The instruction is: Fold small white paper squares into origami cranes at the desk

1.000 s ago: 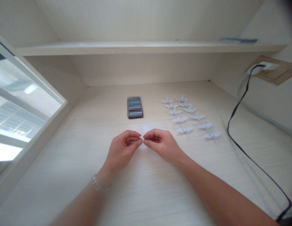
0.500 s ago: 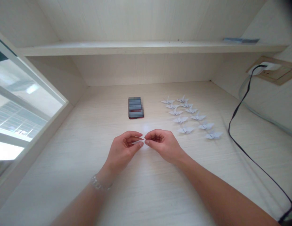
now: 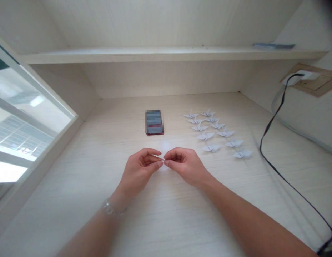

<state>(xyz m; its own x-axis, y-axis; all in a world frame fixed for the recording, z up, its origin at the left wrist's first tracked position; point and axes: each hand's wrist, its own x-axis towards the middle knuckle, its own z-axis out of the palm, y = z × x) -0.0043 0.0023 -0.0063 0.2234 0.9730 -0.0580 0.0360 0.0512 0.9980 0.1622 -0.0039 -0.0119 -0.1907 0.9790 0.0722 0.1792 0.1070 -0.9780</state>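
My left hand (image 3: 137,169) and my right hand (image 3: 183,166) hover close together above the pale wood-grain desk (image 3: 166,217). Their fingertips pinch a small, thin piece of white paper (image 3: 157,160), most of it hidden by my fingers. A bracelet (image 3: 108,207) circles my left wrist. Beyond my hands lies a blurred rectangular packet (image 3: 154,122) with a dark red lower edge. Several white origami cranes (image 3: 212,132) stand in two rows to the right of it, apart from both hands.
A window (image 3: 24,110) runs along the desk's left side. A shelf (image 3: 160,55) spans overhead, with a flat bluish item (image 3: 274,45) on it. At the right, a black cable (image 3: 278,137) runs from a wall socket plate (image 3: 307,80) down past the desk's front.
My hands have shifted only slightly, keeping the paper pinched between them. The whole view has turned a little, moving the socket plate and the window edge.
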